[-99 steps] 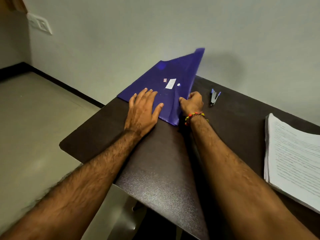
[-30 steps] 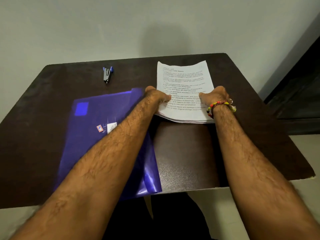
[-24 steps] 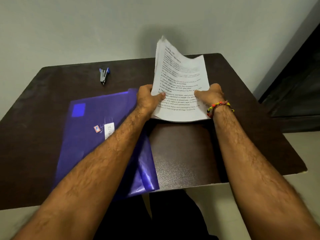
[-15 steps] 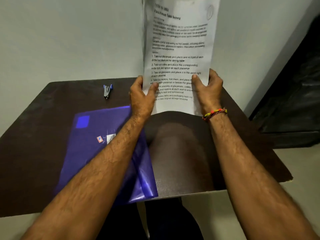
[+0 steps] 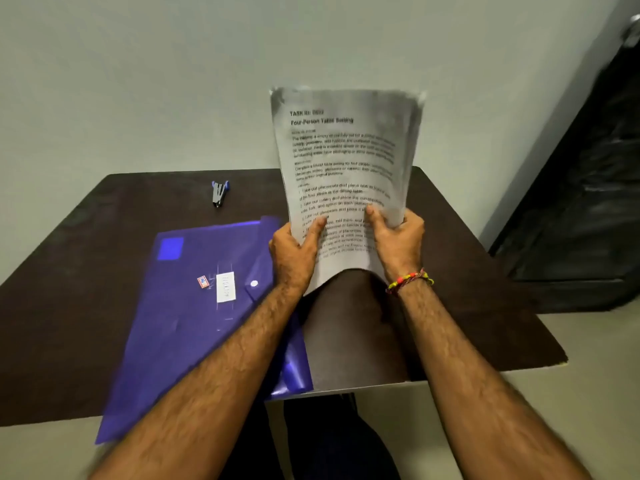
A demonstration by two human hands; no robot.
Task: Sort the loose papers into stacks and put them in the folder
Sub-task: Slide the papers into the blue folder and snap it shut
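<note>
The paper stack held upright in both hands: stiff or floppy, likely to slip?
Probably floppy: the paper stack curls above the left hand and right hand. Loose sheets might fan or slide; the top edge looks uneven.

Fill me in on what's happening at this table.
A person is holding a stack of printed papers upright above a dark table, the left hand and the right hand gripping its lower edge on either side. A blue folder lies flat on the table under the left forearm, its near corner hanging over the table's front edge. A small stapler sits near the table's far edge. No papers are in the folder yet, as far as can be seen.
</note>
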